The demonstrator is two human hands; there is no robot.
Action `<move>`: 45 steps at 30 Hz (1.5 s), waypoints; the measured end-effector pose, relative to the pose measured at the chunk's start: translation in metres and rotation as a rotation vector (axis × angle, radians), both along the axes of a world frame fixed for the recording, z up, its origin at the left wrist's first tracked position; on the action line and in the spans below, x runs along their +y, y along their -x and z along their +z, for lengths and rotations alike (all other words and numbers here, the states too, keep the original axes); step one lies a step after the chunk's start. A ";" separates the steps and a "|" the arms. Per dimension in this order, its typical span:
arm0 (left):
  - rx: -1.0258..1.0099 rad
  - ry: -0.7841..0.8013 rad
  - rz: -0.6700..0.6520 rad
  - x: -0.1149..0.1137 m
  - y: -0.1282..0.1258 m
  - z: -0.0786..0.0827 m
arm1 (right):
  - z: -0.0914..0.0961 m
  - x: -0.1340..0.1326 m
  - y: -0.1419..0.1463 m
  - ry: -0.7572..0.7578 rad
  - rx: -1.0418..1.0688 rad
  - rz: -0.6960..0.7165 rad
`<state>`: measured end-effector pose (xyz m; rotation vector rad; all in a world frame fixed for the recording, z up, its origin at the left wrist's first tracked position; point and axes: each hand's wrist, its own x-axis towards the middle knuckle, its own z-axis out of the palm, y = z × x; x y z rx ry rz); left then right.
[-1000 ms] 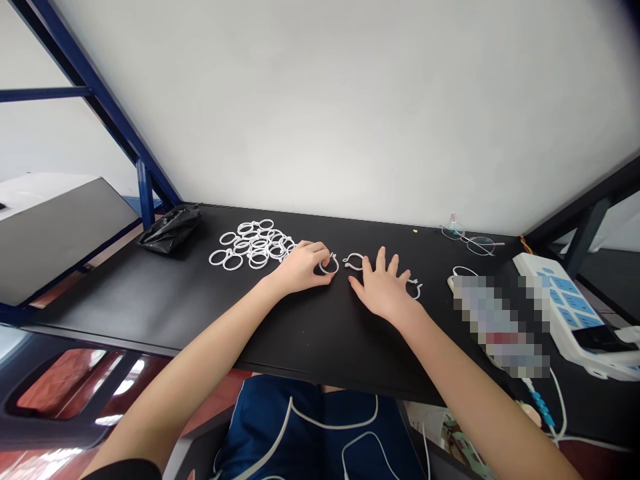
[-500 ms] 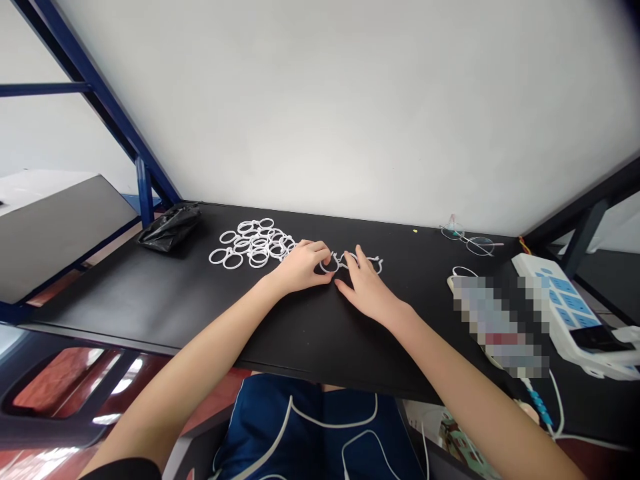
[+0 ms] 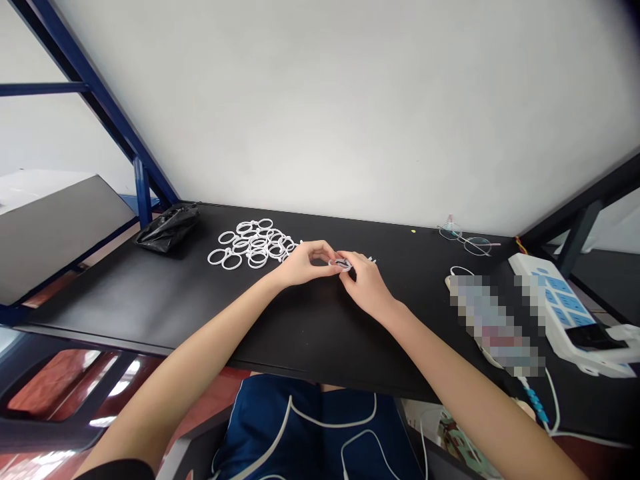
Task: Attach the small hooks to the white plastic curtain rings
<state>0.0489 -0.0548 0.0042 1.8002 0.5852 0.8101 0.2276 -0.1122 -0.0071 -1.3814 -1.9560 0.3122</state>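
Observation:
At the middle of the black table, my left hand [image 3: 309,262] pinches a white plastic ring [image 3: 341,264] between thumb and fingers. My right hand [image 3: 367,279] closes on the other side of the same ring, fingertips almost meeting those of the left. Small white ends of another ring [image 3: 372,260] stick out behind my right hand; the rest of it is hidden. Left of my left hand lies a loose heap of white rings [image 3: 257,243], several of them overlapping, with small knobs where they join.
A crumpled black plastic bag [image 3: 169,228] lies at the table's far left. Over on the right are eyeglasses [image 3: 465,239], a blurred-out phone [image 3: 495,327] with a cable, and a white power strip [image 3: 570,310]. A white wall [image 3: 320,120] rises behind the table [image 3: 310,333].
My hands have come together, and the right hand's raised fingers have closed onto the ring. That ring has been lifted and tilted from lying flat on the table.

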 end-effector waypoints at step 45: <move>-0.108 0.602 0.120 0.011 0.004 -0.002 | -0.001 -0.010 0.011 0.074 0.095 0.036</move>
